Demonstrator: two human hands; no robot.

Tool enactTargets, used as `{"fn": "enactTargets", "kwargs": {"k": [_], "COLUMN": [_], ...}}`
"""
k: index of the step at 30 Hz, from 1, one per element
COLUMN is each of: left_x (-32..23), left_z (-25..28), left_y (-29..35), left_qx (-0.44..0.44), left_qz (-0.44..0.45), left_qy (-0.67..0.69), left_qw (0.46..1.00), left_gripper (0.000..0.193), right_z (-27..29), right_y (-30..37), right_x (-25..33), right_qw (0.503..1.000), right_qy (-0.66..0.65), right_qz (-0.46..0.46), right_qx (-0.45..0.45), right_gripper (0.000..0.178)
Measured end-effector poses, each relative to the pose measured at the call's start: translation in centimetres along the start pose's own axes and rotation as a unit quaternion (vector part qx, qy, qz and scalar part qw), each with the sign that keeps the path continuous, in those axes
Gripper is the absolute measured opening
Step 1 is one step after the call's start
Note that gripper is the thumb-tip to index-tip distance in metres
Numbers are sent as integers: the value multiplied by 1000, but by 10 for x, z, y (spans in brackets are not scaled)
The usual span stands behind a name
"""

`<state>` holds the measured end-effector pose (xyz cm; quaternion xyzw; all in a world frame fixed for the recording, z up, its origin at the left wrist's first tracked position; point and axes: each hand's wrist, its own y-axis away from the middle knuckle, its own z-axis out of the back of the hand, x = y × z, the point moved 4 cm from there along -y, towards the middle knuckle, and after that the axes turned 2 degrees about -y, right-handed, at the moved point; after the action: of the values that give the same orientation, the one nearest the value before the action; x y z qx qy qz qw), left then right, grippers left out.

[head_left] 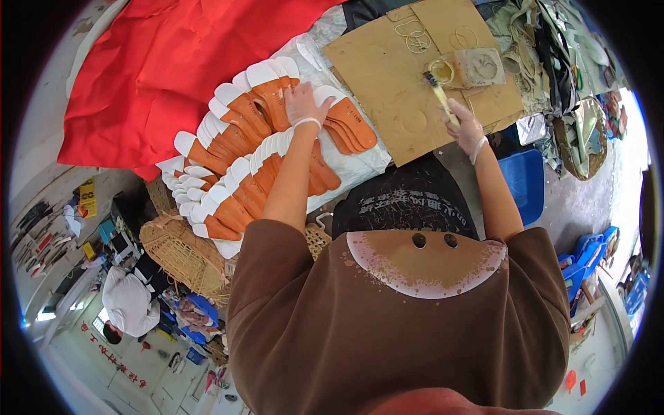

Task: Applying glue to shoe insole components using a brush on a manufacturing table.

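Observation:
Rows of overlapping insoles [245,187], orange with white ends, lie on a pale plastic sheet in front of me. My left hand [304,105], in a clear glove, rests among the far row with its fingers spread over the pieces. Just right of it is a small fanned stack of insoles [349,124]. My right hand [465,126], gloved too, is closed round the light handle of a brush [443,100]. The brush's dark bristles point up and away, beside a round jar [440,71] of yellowish liquid.
Under the jar is a flat cardboard sheet [387,90], with a crusted block [478,68] and loose rubber bands [413,36] on it. Red cloth [173,69] covers the far left. A blue bin [520,187] stands at right, a wicker basket [183,252] at left. Another person [130,301] is farther off.

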<state>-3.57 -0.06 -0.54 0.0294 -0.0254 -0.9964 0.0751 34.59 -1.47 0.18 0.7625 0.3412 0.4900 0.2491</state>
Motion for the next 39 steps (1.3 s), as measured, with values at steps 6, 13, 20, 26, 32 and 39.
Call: {"fn": "enactTargets", "kwargs": {"k": [6,13,20,26,32,39], "left_x": [-2,5,-6,-10,-57,-67], "left_z": [-28,-16,-5,-11,21,71], "left_y": [-33,15,37,30,15,-9], "left_qx": [170,-92,-88,23,172,196], "left_qz": [-30,-28,123,111,-46,-85], "left_qy": [-27,109,267,511,260,383], "left_qw": [985,989,952,852,949,899], "left_gripper": [46,25,33,59,46,36], "right_z": [29,34,46,46,33,-12], "right_y": [-21,-15,-18,-24,-13,24], "right_x": [-1,-1,-11,-9,1,35], "right_qw": [997,999,999,998,998,988], "right_qy": [56,8,19,48,66,130], "right_qz": [-12,1,-5,-8,14,82], "right_qx": [-45,-34,-26,-45,22,-19], "right_gripper": [35,36,40,40,38,31]}}
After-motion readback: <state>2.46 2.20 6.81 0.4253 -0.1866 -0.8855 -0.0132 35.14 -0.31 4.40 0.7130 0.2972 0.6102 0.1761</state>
